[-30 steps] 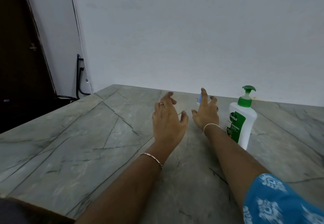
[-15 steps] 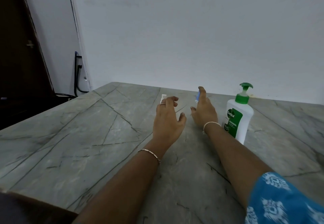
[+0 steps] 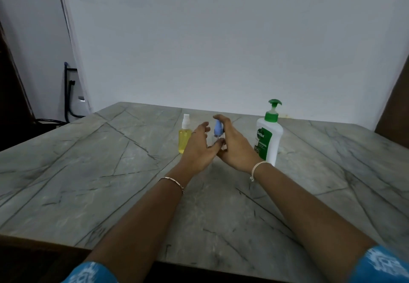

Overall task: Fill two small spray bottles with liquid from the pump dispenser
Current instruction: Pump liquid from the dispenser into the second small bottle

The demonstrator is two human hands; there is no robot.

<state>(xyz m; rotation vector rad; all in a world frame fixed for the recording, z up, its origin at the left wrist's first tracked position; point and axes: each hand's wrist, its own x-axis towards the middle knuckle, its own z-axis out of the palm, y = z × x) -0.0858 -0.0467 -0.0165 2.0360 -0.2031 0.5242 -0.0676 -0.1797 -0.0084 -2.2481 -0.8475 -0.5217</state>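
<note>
Blue-cap spray bottle (image 3: 218, 128) — R hand (image 3: 236, 150) curled round it, L hand (image 3: 198, 150) loose just beside.

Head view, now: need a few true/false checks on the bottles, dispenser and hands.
1. The pump dispenser stands upright, to the right of both hands. True.
2. The white-capped bottle holds yellow liquid. True.
3. The blue-capped bottle lies alone at the table's left edge. False: it is between the left hand and the right hand, whose fingers curl round it.
4. The left hand presses down on the pump dispenser. False: it is between the two small bottles, apart from the dispenser, which neither hand touches.
</note>
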